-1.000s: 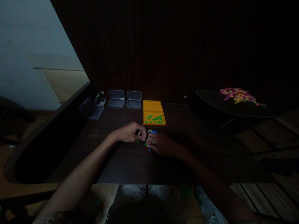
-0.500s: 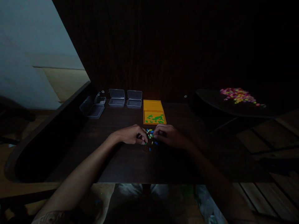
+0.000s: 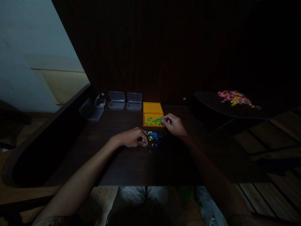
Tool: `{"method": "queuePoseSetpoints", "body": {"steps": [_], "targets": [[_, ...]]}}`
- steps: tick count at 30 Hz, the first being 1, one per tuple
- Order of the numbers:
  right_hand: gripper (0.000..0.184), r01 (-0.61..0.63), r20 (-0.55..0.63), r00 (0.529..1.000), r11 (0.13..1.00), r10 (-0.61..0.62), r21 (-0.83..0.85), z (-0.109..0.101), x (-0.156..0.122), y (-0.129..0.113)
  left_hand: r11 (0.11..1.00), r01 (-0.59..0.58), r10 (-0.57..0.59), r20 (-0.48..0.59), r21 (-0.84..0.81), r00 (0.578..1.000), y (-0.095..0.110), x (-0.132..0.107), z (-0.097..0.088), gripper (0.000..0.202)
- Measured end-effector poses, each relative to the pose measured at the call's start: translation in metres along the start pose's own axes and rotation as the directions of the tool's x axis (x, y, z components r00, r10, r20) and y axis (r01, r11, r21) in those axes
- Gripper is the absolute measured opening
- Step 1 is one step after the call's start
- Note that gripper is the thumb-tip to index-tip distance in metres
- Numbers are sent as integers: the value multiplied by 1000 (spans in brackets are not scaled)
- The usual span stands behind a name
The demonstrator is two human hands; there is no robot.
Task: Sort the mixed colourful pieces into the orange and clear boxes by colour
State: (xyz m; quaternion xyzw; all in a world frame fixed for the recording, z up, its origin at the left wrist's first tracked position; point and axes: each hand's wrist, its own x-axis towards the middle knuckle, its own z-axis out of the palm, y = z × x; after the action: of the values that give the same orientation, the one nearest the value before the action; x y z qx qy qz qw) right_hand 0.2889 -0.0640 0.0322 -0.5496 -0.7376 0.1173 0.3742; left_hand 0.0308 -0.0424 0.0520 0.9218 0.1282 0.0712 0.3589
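Observation:
On the dark table [image 3: 131, 163] lies a small heap of tiny coloured pieces [image 3: 153, 138], mostly blue, with some green and yellow. My left hand [image 3: 133, 138] rests at the heap's left edge with its fingers curled in a pinch; what they hold is too small to see. My right hand [image 3: 174, 125] is at the right rim of an open orange box [image 3: 152, 110] that holds several green pieces [image 3: 154, 120]. Its fingers are bent together over the box's edge.
Two shut clear plastic boxes [image 3: 117, 100] [image 3: 134, 101] stand behind the orange box. An open clear box [image 3: 92, 110] lies at the far left. A pile of pink and yellow pieces [image 3: 234, 97] lies on a dark surface at the right. The scene is dim.
My right hand has lifted off the heap and moved up and right to the orange box. My left hand stayed at the heap, shifting slightly.

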Motion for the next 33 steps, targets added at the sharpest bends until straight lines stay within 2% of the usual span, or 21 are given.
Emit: {"method": "queuePoseSetpoints", "body": {"steps": [3, 6, 11, 13, 15, 20, 25, 29, 33], "targets": [[13, -11, -19, 1000, 1000, 11, -22, 6, 2, 7, 998, 32, -26, -114, 45, 993, 2, 0, -2, 10], [14, -6, -39, 999, 999, 5, -41, 12, 2, 14, 993, 51, -13, -335, 106, 942, -1, 2, -4, 13], [16, 0, -50, 999, 1000, -1, -31, 20, 5, 21, 977, 133, -1, -621, 167, 783, -22, 10, 5, 16], [18, 1, -46, 999, 1000, -2, -22, 22, 5, 23, 965, 200, -14, -724, 172, 689, -32, 15, 12, 16], [19, 10, -29, 1000, 999, -11, -31, 25, 4, 25, 951, 239, -6, -764, 195, 646, -40, 21, 18, 17], [25, 39, -28, 999, 997, -40, -64, 29, 1, 25, 938, 247, 23, -754, 244, 657, -49, 35, 22, 17], [28, 30, -44, 998, 995, -35, -97, 28, 0, 20, 927, 271, -7, -709, 260, 705, -57, 41, 18, 20], [28, 72, -11, 997, 988, -74, -139, 28, -2, 18, 936, 246, -10, -682, 251, 732, -61, 36, 18, 32], [26, 141, -35, 988, 972, -150, -187, 30, -6, 19, 939, 205, 46, -692, 276, 721, -57, 20, 16, 37]]}}
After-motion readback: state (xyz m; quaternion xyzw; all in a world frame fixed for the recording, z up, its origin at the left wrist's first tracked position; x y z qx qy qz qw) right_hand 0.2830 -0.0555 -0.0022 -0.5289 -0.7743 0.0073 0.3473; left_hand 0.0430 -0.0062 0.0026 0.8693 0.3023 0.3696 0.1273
